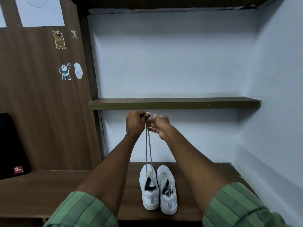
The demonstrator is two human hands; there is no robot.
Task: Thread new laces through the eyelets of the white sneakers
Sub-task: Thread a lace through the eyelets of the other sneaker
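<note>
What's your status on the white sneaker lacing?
Left hand and right hand grip both ends of white lace, pulled up taut. Lace runs from left white sneaker. Nothing in the way.

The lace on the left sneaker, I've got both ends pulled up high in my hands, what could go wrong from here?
Both strands of the lace run taut from the left sneaker up to your left hand and right hand. Pulling harder could lift or tip that shoe against the right sneaker. If the two ends aren't level, one side may end up short. A slipped end could pull back out of its eyelet.
</note>
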